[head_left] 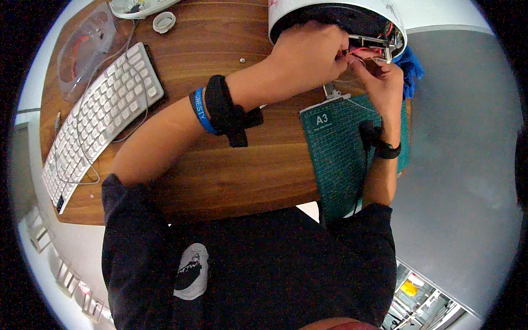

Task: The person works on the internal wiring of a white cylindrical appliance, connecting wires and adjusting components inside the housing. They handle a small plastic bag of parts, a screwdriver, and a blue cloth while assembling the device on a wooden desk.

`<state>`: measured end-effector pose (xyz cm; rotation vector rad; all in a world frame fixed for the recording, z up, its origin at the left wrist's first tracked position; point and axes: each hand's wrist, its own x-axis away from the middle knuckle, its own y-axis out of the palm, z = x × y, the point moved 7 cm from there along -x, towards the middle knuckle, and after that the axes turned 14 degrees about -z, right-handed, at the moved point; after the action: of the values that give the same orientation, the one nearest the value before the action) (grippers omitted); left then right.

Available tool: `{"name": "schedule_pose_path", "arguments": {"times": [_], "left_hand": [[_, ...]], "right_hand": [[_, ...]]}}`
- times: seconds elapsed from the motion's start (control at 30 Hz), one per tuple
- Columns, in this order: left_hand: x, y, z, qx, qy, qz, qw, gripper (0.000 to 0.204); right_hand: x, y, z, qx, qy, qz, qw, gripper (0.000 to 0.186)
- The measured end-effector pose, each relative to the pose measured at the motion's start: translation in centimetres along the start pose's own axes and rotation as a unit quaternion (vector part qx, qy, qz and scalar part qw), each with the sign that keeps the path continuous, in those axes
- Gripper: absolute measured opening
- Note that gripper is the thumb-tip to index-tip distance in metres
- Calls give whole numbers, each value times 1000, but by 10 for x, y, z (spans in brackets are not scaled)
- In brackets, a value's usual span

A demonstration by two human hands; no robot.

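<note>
A white round housing [274, 16] with a dark hollow inside lies at the far edge of the view, its open end toward me. Thin red wires [360, 50] and metal parts [374, 42] show at its right side. My left hand [313, 55] is closed at this opening, its fingertips pinching near the wires beside a small dark piece. From the right, my right hand [384, 82] meets it, thumb and fingers pinched on a thin wire. The fingertips nearly touch, and what lies exactly between them is partly hidden.
A green cutting mat [338, 159] lies under my right forearm, with a blue cloth [411, 71] behind. A white keyboard [104, 118] with a loose cable, a clear plastic package [88, 49], a white ring-shaped cap [164, 22] and a tiny metal piece [242, 60] lie left.
</note>
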<state>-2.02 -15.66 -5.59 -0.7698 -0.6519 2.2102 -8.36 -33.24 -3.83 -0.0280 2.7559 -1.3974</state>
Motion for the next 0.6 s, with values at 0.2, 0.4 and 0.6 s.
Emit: {"name": "schedule_pose_path", "arguments": {"times": [0.2,0.4,0.6], "left_hand": [[0,-10,3,-52,-20,31,998,24],[1,-32,3,-46,-48,-14,998,25],[7,-39,1,-86,-19,4,996,27]], "right_hand": [[-17,1,0,-7,-26,-42,999,21],[-29,7,-16,23,-109,-31,993,21],[-29,13,-35,53,-102,-24,993,24]]}}
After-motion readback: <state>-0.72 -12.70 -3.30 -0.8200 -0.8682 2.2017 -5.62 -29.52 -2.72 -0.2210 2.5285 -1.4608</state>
